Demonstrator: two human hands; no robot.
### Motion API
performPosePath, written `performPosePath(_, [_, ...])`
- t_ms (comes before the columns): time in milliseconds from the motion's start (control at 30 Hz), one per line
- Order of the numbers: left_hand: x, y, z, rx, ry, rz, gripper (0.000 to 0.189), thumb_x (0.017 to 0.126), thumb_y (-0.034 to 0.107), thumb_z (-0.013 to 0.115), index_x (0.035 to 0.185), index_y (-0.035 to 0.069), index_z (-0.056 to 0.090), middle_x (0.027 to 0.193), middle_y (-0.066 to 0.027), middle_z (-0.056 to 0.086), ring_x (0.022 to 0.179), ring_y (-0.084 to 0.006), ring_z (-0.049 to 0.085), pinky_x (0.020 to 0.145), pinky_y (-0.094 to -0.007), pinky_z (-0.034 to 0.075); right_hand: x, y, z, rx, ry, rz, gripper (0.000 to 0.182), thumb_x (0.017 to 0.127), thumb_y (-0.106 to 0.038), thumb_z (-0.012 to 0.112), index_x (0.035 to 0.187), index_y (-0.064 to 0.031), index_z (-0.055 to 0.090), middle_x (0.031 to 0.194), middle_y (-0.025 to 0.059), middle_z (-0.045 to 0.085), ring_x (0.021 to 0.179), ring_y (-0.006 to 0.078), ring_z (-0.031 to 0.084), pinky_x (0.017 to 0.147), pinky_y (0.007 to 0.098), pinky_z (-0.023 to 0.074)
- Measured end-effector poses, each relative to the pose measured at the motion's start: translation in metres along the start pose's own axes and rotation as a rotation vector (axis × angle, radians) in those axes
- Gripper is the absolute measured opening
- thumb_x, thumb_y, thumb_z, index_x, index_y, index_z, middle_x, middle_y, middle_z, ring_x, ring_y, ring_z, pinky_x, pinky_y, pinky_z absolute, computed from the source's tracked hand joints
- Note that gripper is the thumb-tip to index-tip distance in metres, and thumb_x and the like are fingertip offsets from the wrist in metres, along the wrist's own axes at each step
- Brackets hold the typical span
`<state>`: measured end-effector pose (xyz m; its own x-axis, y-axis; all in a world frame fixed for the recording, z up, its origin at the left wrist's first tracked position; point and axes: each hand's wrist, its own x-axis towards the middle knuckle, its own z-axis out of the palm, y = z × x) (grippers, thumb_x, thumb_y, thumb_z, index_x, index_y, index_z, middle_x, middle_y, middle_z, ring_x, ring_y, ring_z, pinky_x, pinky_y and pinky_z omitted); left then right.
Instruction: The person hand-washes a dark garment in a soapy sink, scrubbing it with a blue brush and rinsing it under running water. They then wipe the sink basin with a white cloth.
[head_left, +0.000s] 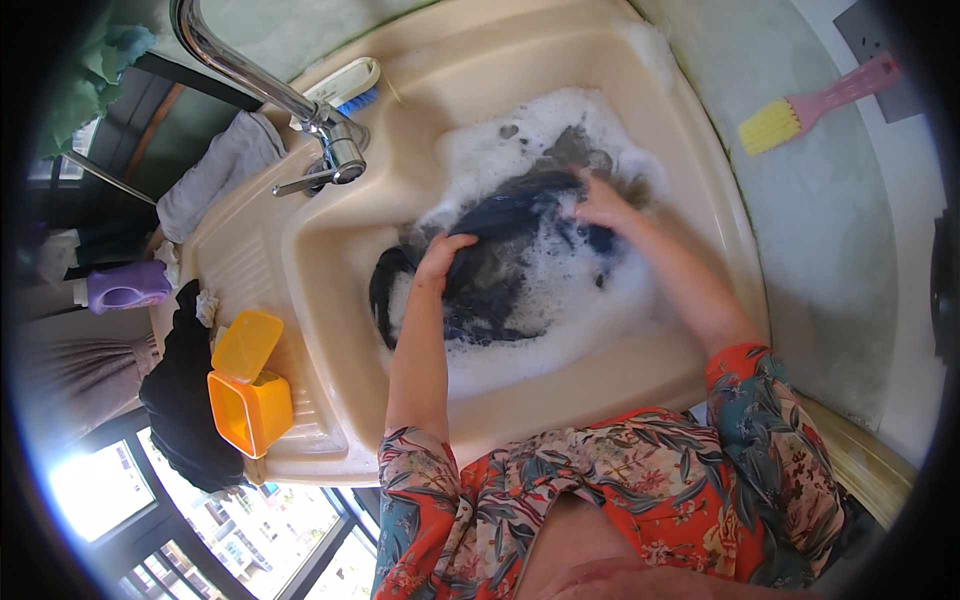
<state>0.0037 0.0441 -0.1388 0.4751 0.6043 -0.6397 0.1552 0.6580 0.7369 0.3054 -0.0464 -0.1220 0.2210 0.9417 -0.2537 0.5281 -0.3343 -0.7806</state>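
A dark, soaked garment lies in sudsy water inside a beige sink basin. My left hand grips its left part, thumb laid over the cloth and the other fingers hidden. At the garment's upper right, my right hand holds the cloth, its fingertips partly under foam and blurred. More of the dark fabric curves along the basin's left side, partly below the suds. The chrome faucet stands at the upper left, its spout reaching away from the basin.
On the ribbed drainboard stands an orange plastic container with its lid up, beside a black cloth. A blue-bristled scrub brush lies behind the faucet, a grey cloth and purple bottle farther left. A pink-handled brush is at right.
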Motion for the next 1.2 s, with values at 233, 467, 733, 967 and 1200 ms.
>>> performPosePath(233, [-0.003,-0.026,0.042,-0.246,0.246,0.392,0.048,0.088,0.046,0.051,0.116,0.006,0.056,0.105,-0.0067,0.062,0.096,-0.0211,0.058,0.089,-0.0361,0.045,-0.049,-0.096,0.119,-0.121,-0.069,-0.617,0.023,0.068,-0.020,0.064,0.085,-0.0068,0.055,0.085,0.0155,0.056,0.074,0.0379,0.058,0.064,0.0454,0.0485])
performPosePath(467, [-0.002,-0.007,0.044,-0.349,0.187,-0.104,0.042,0.084,0.042,0.058,0.095,0.003,0.061,0.080,-0.0122,0.064,0.069,-0.0234,0.063,0.064,-0.0346,0.052,0.010,-0.072,0.071,-0.253,-0.036,-0.140,0.051,0.068,-0.020,0.062,0.115,-0.0059,0.053,0.105,0.0198,0.060,0.094,0.0369,0.059,0.081,0.0435,0.0485])
performPosePath(733, [-0.030,-0.006,-0.006,-0.540,-0.025,-0.068,0.051,0.084,0.044,0.061,0.115,0.004,0.057,0.105,-0.0096,0.064,0.089,-0.0219,0.063,0.075,-0.0358,0.053,0.027,0.003,0.012,0.050,0.150,0.061,0.082,0.063,-0.039,0.077,0.130,-0.0062,0.044,0.125,0.0233,0.048,0.116,0.0347,0.048,0.098,0.0392,0.0402])
performPosePath(967, [0.016,-0.020,0.014,-0.455,-0.064,0.434,0.054,0.085,0.044,0.057,0.124,0.006,0.052,0.118,-0.0110,0.058,0.105,-0.0261,0.055,0.097,-0.0373,0.039,-0.053,-0.120,0.116,-0.125,-0.002,-0.761,0.038,0.064,-0.037,0.070,0.089,-0.0081,0.065,0.098,0.0165,0.060,0.086,0.0315,0.060,0.074,0.0411,0.0511])
performPosePath(1200, [-0.018,0.029,0.068,0.056,0.223,0.214,0.051,0.077,0.025,0.068,0.116,-0.006,0.055,0.115,-0.0175,0.059,0.104,-0.0230,0.057,0.087,-0.0336,0.046,0.018,-0.079,0.038,-0.326,-0.038,0.012,0.038,0.074,-0.038,0.064,0.100,-0.0102,0.064,0.096,0.0180,0.063,0.090,0.0351,0.061,0.076,0.0446,0.0497])
